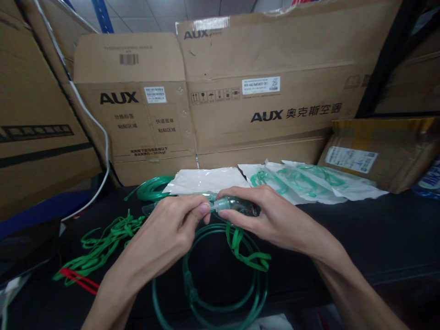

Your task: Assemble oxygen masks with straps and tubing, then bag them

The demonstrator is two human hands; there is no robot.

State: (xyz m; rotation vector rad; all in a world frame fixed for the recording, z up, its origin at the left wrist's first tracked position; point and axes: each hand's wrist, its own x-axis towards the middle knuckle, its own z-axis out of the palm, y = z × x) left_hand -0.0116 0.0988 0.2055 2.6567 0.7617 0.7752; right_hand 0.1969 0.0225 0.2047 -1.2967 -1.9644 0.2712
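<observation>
My right hand (275, 217) is closed around a clear green oxygen mask (240, 205), whose pale connector (221, 204) points left. A green elastic strap (249, 256) dangles from the mask. Thumb and fingers of my left hand (173, 222) pinch the end of the green tubing at that connector; whether the two parts are joined cannot be made out. Below both hands the tubing (225, 308) runs in wide loops. Beyond my left hand lies a coil of green tubing (154, 189), with a partly hidden clear piece (148, 209) close to it.
Several sealed pouches (305, 183) with green tubing lie at the back right, beside a white packet (208, 179). Loose green straps (106, 240) and red tweezers-like strips (79, 279) are on the left of the black table (378, 238). Cardboard boxes (220, 146) wall the back.
</observation>
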